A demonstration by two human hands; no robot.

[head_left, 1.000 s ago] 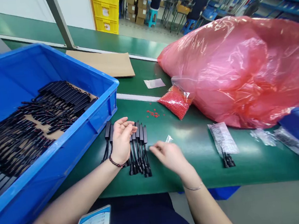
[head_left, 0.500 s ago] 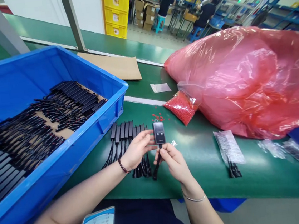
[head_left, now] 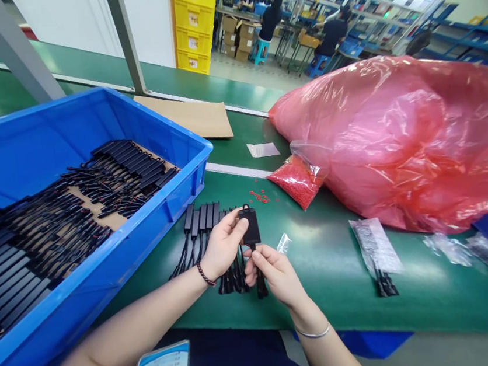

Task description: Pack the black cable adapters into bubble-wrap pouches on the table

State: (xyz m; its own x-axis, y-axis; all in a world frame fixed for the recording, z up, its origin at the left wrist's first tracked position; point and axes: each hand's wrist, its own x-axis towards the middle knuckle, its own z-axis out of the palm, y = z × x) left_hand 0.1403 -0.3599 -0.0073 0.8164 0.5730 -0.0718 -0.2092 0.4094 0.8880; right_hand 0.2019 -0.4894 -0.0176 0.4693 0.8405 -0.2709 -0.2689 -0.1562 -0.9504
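Observation:
A small flat black controller box (head_left: 251,228) with a loop on top and a short cable is held up over the bench, its plain side towards me. My left hand (head_left: 226,241) grips the box's left edge, thumb on its face. With thumb and fingers my right hand (head_left: 273,271) pinches the cable just below the box; the cable's plug end (head_left: 262,286) hangs beneath. Behind my left hand, a row of similar black boxes (head_left: 204,217) lies on the green bench (head_left: 327,291). Small red rings (head_left: 260,197) are scattered beyond the held box.
A blue crate (head_left: 175,199) of black cabled boxes stands at left. A clear bag of red rings (head_left: 296,180) leans by a large pink plastic bag (head_left: 389,143). Bagged cabled pieces (head_left: 378,253) lie at right. Cardboard (head_left: 187,116) lies behind; people sit in the background.
The controller box has been turned over, from its side with a screen and arrow buttons to its plain side. My left hand's open fingers have closed on the box.

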